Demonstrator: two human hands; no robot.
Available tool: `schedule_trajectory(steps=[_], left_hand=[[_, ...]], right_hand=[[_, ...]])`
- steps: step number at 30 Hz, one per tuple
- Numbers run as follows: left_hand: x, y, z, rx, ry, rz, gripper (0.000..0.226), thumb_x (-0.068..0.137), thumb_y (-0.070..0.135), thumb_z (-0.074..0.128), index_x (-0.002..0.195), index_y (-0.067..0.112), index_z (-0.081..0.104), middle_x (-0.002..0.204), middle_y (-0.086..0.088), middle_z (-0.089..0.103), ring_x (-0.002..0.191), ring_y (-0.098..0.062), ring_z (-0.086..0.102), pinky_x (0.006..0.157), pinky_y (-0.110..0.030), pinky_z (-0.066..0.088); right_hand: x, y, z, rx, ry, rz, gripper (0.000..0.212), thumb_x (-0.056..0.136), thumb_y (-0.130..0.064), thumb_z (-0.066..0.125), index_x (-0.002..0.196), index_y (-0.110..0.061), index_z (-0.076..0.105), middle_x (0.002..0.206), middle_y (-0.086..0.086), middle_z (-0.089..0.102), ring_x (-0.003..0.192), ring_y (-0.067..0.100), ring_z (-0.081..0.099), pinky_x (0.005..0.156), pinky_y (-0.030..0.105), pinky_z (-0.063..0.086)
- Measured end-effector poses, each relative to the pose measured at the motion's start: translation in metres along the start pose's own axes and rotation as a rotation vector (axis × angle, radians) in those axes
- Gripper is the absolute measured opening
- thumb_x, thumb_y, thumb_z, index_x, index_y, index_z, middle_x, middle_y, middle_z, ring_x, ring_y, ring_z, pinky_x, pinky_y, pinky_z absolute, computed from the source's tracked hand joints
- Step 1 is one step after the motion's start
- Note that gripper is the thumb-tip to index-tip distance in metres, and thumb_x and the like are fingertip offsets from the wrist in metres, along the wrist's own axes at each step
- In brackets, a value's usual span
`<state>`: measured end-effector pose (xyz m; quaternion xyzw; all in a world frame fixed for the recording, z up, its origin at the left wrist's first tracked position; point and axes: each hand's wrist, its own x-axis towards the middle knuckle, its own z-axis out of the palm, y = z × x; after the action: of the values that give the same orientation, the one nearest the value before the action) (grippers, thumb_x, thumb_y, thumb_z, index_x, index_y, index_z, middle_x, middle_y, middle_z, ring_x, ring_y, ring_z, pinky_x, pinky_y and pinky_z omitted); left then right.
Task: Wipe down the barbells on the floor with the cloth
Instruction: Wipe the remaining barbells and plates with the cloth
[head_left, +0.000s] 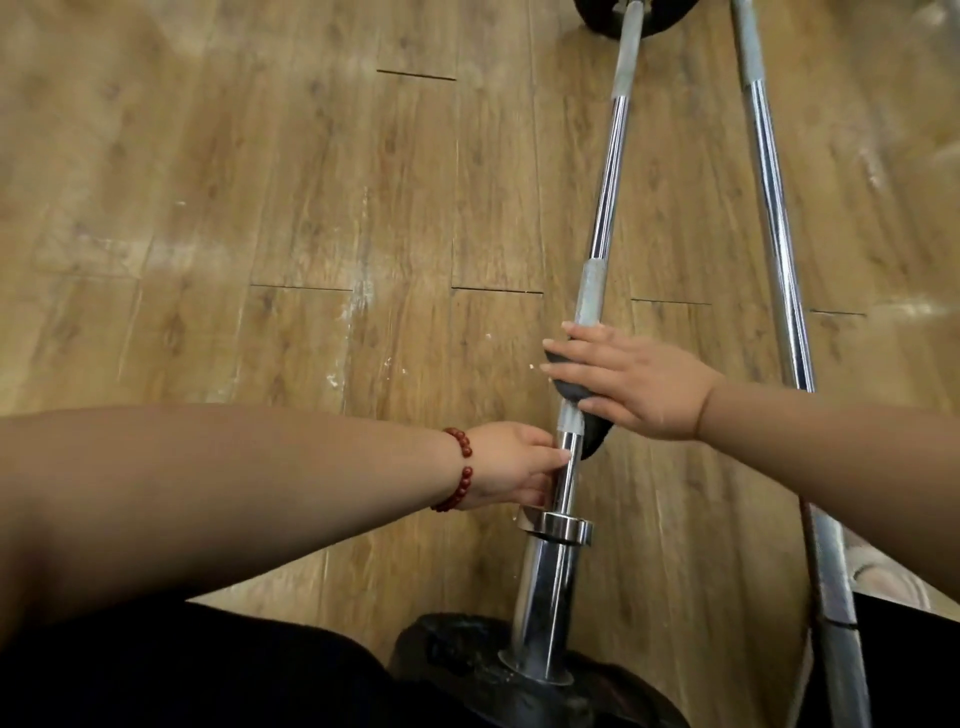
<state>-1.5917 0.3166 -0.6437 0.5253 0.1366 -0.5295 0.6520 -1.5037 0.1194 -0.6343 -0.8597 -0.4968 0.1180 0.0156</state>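
Fingers (576, 371) of my right hand (631, 382) lie almost straight across the nearer barbell (605, 197), pressing a dark cloth (597, 441) down onto the dull grey grip section of the bar. The cloth is draped round the bar under my palm. Its edges show past my fingertips on the left and hang out below the heel of the hand.

My left hand (511, 465) holds the same bar just below the cloth, with the thumb laid on the shiny steel and the other fingers tucked behind it, out of sight. A string of red beads (465, 467) sits on that wrist. Right under this hand is the bar's steel collar (558, 527), and beyond it the thick sleeve runs into a black weight plate (452, 660) close to my legs.

The barbell lies on the wooden floor (260, 208) and runs away from me to another black plate (597, 21) at the top edge. A second barbell (774, 208) lies on the floor to the right of it, near at the far end and spreading apart toward me. Neither hand touches it.
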Motion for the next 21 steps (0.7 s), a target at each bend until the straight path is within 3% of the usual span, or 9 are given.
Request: schedule_trajectory(steps=[3,5,8,13,16,18,19,21], left_hand=[[0.000,-0.001,0.003,0.025,0.057,0.013,0.023,0.098,0.017,0.050,0.116,0.004,0.055,0.113,-0.013,0.067,0.094,-0.016,0.067,0.083,-0.025,0.055],[0.001,-0.002,0.002,0.024,0.069,0.018,0.027,0.097,0.018,0.052,0.120,0.003,0.054,0.108,-0.012,0.068,0.089,-0.014,0.068,0.082,-0.025,0.055],[0.005,-0.001,0.005,0.011,0.066,0.017,0.026,0.097,0.017,0.053,0.119,0.003,0.054,0.100,-0.009,0.069,0.086,-0.013,0.069,0.081,-0.026,0.056],[0.007,0.001,0.012,0.061,0.109,0.006,0.028,0.098,0.018,0.052,0.121,0.002,0.055,0.107,-0.014,0.069,0.088,-0.015,0.068,0.081,-0.026,0.056],[0.008,0.001,0.013,0.099,0.150,0.007,0.031,0.097,0.020,0.054,0.123,0.004,0.053,0.101,-0.011,0.069,0.081,-0.012,0.068,0.079,-0.025,0.056],[0.008,0.003,0.014,0.125,0.153,0.005,0.029,0.096,0.022,0.054,0.120,0.006,0.056,0.098,-0.008,0.071,0.081,-0.010,0.068,0.081,-0.026,0.056],[0.008,0.003,0.013,0.136,0.152,0.005,0.029,0.096,0.023,0.055,0.120,0.006,0.057,0.100,-0.008,0.071,0.085,-0.012,0.069,0.085,-0.029,0.056],[0.009,0.003,0.012,0.151,0.163,-0.002,0.031,0.095,0.023,0.056,0.121,0.006,0.057,0.105,-0.010,0.071,0.095,-0.017,0.069,0.091,-0.035,0.054]], right_hand=[[0.014,-0.009,0.001,0.007,0.081,0.134,0.051,0.098,-0.041,0.031,0.126,-0.009,0.060,0.131,0.011,0.059,0.134,0.035,0.040,0.113,0.043,0.024],[0.013,-0.026,0.012,0.032,0.127,0.045,0.041,0.095,-0.033,0.039,0.108,-0.008,0.068,0.115,0.010,0.066,0.126,0.035,0.050,0.112,0.047,0.030],[0.003,-0.016,0.008,0.011,0.029,-0.150,0.038,0.097,-0.034,0.038,0.103,-0.011,0.068,0.109,0.007,0.067,0.120,0.029,0.055,0.112,0.040,0.026],[0.022,0.016,-0.002,-0.075,0.182,0.140,0.037,0.093,-0.029,0.038,0.099,-0.009,0.068,0.106,0.010,0.069,0.119,0.034,0.057,0.109,0.037,0.024],[0.006,-0.015,0.015,-0.023,0.098,-0.140,0.037,0.097,-0.032,0.038,0.099,-0.011,0.069,0.108,0.006,0.068,0.121,0.028,0.055,0.112,0.038,0.026],[0.004,-0.003,0.007,-0.015,0.009,-0.284,0.047,0.102,-0.037,0.028,0.101,-0.013,0.068,0.110,0.006,0.067,0.119,0.027,0.056,0.113,0.038,0.027],[0.011,0.011,0.002,-0.044,0.000,-0.255,0.051,0.103,-0.039,0.025,0.100,-0.014,0.068,0.109,0.007,0.068,0.118,0.028,0.057,0.113,0.038,0.025],[0.028,0.044,-0.008,-0.063,0.068,-0.008,0.050,0.100,-0.038,0.026,0.102,-0.010,0.068,0.110,0.011,0.068,0.122,0.033,0.054,0.112,0.041,0.024]])
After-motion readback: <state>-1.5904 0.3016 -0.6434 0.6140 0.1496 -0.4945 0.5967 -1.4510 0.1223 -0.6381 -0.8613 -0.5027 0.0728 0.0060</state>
